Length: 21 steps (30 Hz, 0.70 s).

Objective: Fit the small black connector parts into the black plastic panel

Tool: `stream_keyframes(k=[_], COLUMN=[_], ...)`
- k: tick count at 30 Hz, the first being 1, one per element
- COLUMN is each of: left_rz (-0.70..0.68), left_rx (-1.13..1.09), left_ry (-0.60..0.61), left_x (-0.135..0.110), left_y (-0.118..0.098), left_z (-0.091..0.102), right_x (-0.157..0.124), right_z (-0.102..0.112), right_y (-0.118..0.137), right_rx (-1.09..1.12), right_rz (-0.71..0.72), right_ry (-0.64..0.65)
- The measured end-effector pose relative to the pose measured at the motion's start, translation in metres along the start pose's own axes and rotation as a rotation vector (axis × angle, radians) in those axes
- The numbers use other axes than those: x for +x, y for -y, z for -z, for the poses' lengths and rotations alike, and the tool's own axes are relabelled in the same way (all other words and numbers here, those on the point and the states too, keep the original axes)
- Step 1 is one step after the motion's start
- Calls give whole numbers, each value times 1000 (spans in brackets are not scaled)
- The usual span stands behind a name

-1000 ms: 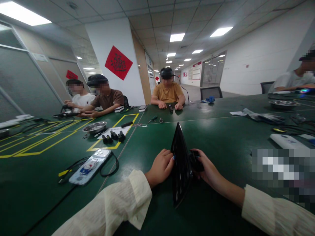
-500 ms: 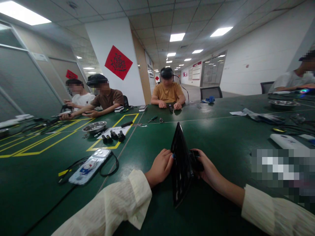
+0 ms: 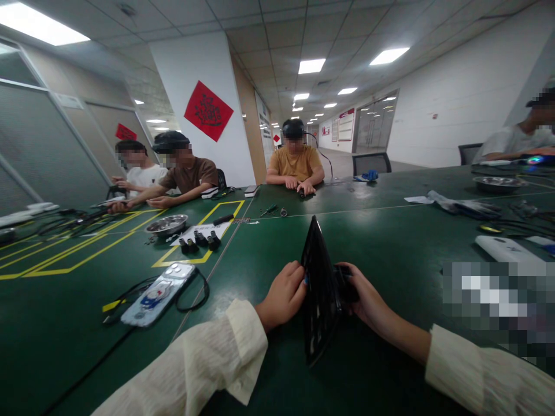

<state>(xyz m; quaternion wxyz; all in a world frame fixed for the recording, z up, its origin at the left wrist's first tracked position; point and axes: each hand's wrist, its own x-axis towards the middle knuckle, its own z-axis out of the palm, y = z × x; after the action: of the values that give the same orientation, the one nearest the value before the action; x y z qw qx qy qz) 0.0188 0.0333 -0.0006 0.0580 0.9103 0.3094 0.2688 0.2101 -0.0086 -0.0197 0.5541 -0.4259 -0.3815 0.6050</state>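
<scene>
A thin, glossy black panel (image 3: pixel 319 300) stands on edge in front of me, its narrow side toward me. My left hand (image 3: pixel 285 294) is against its left face, with fingers curled and the thumb at the surface. A small bit of blue shows at the thumb tip; I cannot tell what it is. On the panel's other side, my right hand (image 3: pixel 362 294) is closed around a black blocky part (image 3: pixel 346 283) at its back. The right fingertips are hidden behind that part.
Left of my hands lie a phone (image 3: pixel 160 293) and a black cable (image 3: pixel 203 289). Farther off are several black cylindrical parts (image 3: pixel 200 240) on white paper and a metal bowl (image 3: pixel 167 225). Across the green table (image 3: pixel 260 248) sits a co-worker (image 3: pixel 295 159). A white device (image 3: pixel 509 249) lies at right.
My left thumb has shifted slightly against the panel, while the panel and my right hand look unmoved. The co-worker opposite has brought both hands together over a dark object.
</scene>
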Motion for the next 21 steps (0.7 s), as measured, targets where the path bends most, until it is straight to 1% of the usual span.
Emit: stream_keyframes(k=[7,13,19,21], left_rz=[4,15,83,85], left_rx=[-10,-17,23,13], left_ry=[5,9,-42,-45], left_x=[0,3,3,3], left_y=[0,-1,-1,0], left_z=[1,2,0,-1], right_x=[-1,-1,-3,-4], right_z=[0,0,-3,-4], right_y=[1,1,6,7], right_rx=[-2,-9,4,13], right_rz=[8,-14,-42,-45], right_ry=[14,-17,-20,-17])
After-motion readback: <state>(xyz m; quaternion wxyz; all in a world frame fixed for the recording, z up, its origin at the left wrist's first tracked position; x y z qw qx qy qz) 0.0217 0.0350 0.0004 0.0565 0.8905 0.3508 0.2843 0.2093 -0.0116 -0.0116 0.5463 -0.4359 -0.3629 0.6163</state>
